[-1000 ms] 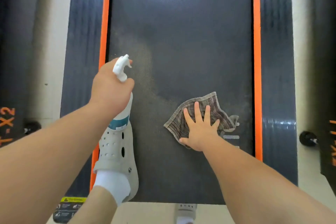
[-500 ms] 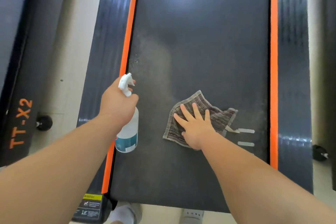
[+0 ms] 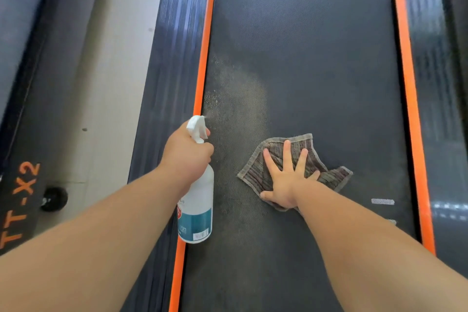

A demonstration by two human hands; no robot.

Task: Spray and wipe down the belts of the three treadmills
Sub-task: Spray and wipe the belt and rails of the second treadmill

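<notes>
The left hand [image 3: 187, 153] was wrapped tight around the neck of the white spray bottle [image 3: 196, 200], its grip closed on the trigger head, with a fingertip showing at the front of the trigger. The bottle hung over the left edge of the treadmill belt [image 3: 316, 58], nozzle pointed up the belt, and a faint mist showed right at the nozzle tip. Ahead of it lay a pale, speckled wet patch [image 3: 240, 99] on the dark belt, just inside the left orange strip [image 3: 204, 58].

Over on the other side, the right hand [image 3: 286, 180] was flat on the striped brown cloth [image 3: 331, 176], fingers spread wide and palm pressing it down onto the belt. The cloth sat crumpled near the middle of the belt, beside the bottle but not touching it, well clear of the right orange strip [image 3: 410, 109]. A small white marking [image 3: 382, 201] sat on the belt to the right of the forearm.

To the left, across a band of pale floor [image 3: 114, 58], a neighbouring treadmill [image 3: 20, 33] showed the orange lettering "TT-X2" [image 3: 21, 206], with a black wheel [image 3: 54, 197] beside it.
</notes>
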